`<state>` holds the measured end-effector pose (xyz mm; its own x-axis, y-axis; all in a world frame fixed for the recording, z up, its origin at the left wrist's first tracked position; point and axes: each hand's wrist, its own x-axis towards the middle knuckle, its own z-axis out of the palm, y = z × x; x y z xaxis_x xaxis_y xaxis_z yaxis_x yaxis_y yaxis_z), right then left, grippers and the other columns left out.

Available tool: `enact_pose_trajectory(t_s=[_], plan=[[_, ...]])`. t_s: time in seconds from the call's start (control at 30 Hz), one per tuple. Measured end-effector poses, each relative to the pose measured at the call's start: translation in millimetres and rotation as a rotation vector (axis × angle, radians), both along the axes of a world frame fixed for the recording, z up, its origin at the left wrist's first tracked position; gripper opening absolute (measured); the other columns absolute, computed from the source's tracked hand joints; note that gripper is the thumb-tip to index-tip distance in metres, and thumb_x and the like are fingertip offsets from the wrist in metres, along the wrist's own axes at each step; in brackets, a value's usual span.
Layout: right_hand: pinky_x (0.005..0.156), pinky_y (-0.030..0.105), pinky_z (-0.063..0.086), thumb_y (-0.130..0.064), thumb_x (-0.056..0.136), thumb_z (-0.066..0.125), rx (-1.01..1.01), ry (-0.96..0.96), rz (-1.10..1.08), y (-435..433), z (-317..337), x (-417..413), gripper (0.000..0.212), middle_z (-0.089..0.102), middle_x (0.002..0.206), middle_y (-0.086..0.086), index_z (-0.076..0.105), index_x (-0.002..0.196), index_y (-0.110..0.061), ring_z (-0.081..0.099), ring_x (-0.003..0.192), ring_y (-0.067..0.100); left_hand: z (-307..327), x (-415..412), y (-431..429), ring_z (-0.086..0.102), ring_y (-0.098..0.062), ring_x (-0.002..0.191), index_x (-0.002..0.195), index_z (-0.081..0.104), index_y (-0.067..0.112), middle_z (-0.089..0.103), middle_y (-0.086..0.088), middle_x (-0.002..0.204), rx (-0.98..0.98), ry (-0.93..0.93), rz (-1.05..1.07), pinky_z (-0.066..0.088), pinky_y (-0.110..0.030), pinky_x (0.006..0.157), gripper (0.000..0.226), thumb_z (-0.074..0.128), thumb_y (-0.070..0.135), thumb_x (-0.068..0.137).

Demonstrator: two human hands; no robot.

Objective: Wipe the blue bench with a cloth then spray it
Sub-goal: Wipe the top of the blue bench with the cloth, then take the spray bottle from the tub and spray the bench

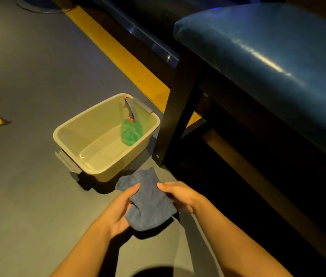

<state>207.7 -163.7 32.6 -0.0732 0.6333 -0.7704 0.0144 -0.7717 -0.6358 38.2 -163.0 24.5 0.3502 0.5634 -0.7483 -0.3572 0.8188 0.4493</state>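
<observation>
A grey-blue cloth [148, 200] is held low over the floor between both hands. My left hand [118, 212] grips its left side and my right hand [180, 194] holds its right edge. The blue padded bench [267, 56] stands to the right on dark wooden legs, higher than my hands. A green spray bottle [131, 129] with a grey trigger leans inside a beige plastic tub [74, 128] on the floor, just beyond the cloth.
The bench's dark leg [178, 108] rises right beside the tub. Grey floor with yellow stripes [118, 54] stretches to the left and back. A second dark seat runs along the far side.
</observation>
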Motion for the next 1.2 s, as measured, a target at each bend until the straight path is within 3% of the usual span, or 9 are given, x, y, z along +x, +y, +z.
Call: enact_pose_trajectory(t_s=[0.13, 0.33, 0.5, 0.73, 0.9, 0.97, 1.03, 1.13, 1.2], plan=[[0.077, 0.036, 0.051, -0.013, 0.091, 0.056, 0.170, -0.248, 0.037, 10, -28, -4, 0.003, 0.062, 0.087, 0.008, 0.053, 0.093, -0.011, 0.061, 0.083, 0.023, -21, -11, 2, 0.070, -0.022, 0.084, 0.112, 0.057, 0.007, 0.073, -0.008, 0.089, 0.057, 0.038, 0.070, 0.057, -0.034, 0.072, 0.024, 0.050, 0.021, 0.093], [0.070, 0.036, 0.044, -0.018, 0.092, 0.052, 0.297, -0.609, 0.155, 10, -62, -24, 0.002, 0.062, 0.092, 0.009, 0.052, 0.092, -0.016, 0.058, 0.087, 0.025, -43, -5, -8, 0.064, -0.028, 0.079, 0.097, 0.058, 0.012, 0.066, -0.016, 0.093, 0.004, 0.260, 0.097, 0.057, -0.029, 0.048, 0.009, 0.059, 0.012, 0.089], [0.055, 0.028, 0.033, -0.019, 0.095, 0.045, 0.190, -0.688, 0.099, 3, -78, -25, 0.012, 0.059, 0.082, -0.004, 0.044, 0.083, -0.019, 0.054, 0.084, 0.028, -67, 2, -15, 0.063, -0.039, 0.097, 0.112, 0.057, 0.003, 0.064, -0.023, 0.115, -0.006, 0.618, 0.013, 0.053, -0.045, 0.084, 0.048, 0.077, 0.011, 0.070], [0.079, 0.034, 0.049, -0.028, 0.080, 0.067, 0.461, -1.240, 0.480, -6, -87, -47, 0.042, 0.059, 0.114, 0.006, 0.048, 0.117, -0.020, 0.058, 0.106, 0.023, -58, 23, -21, 0.045, -0.040, 0.121, 0.132, 0.035, 0.001, 0.043, -0.023, 0.134, 0.077, 1.115, -0.164, 0.040, -0.047, 0.097, 0.063, 0.067, 0.022, 0.082], [0.074, 0.036, 0.058, -0.038, 0.059, 0.080, 0.492, -1.208, 0.715, -29, -101, -45, 0.062, 0.061, 0.127, 0.010, 0.066, 0.115, -0.016, 0.068, 0.103, 0.027, -65, 21, -35, 0.047, -0.040, 0.128, 0.135, 0.045, -0.003, 0.043, -0.025, 0.142, 0.727, 1.527, -0.600, 0.043, -0.051, 0.098, 0.081, 0.079, 0.023, 0.066], [0.099, 0.044, 0.044, -0.030, 0.083, 0.064, 0.451, -1.088, 0.744, -34, -101, -41, 0.066, 0.015, 0.148, 0.006, 0.038, 0.141, -0.015, 0.043, 0.133, 0.032, -71, 15, -38, 0.005, -0.031, 0.140, 0.146, 0.027, 0.003, 0.011, -0.018, 0.154, 0.831, 1.532, -0.964, 0.005, -0.043, 0.117, 0.074, 0.057, 0.035, 0.086], [0.117, 0.042, 0.017, -0.025, 0.099, 0.037, 0.387, -1.040, 0.848, -30, -96, -38, 0.062, -0.018, 0.151, 0.000, 0.003, 0.149, -0.019, 0.004, 0.147, 0.027, -71, 11, -38, -0.021, -0.024, 0.133, 0.151, 0.008, 0.013, -0.006, -0.011, 0.158, 0.754, 1.437, -1.054, -0.037, -0.030, 0.100, 0.068, 0.030, 0.043, 0.094], [0.119, 0.035, 0.010, -0.023, 0.100, 0.031, 0.368, -0.967, 0.762, -18, -70, -39, 0.057, -0.004, 0.160, 0.001, 0.004, 0.150, -0.022, 0.001, 0.148, 0.020, -61, 12, -30, -0.012, -0.026, 0.146, 0.151, 0.003, 0.019, -0.007, -0.005, 0.160, 0.679, 1.397, -1.197, -0.012, -0.036, 0.116, 0.063, 0.028, 0.040, 0.097], [0.116, 0.028, 0.016, -0.025, 0.098, 0.030, 0.484, -0.878, 0.542, -2, -46, -40, 0.051, 0.016, 0.158, 0.003, 0.022, 0.147, -0.018, 0.017, 0.145, 0.018, -39, 12, -15, 0.007, -0.018, 0.147, 0.149, 0.016, 0.018, 0.010, 0.000, 0.159, 0.821, 1.297, -0.972, 0.006, -0.027, 0.117, 0.056, 0.032, 0.031, 0.098]])
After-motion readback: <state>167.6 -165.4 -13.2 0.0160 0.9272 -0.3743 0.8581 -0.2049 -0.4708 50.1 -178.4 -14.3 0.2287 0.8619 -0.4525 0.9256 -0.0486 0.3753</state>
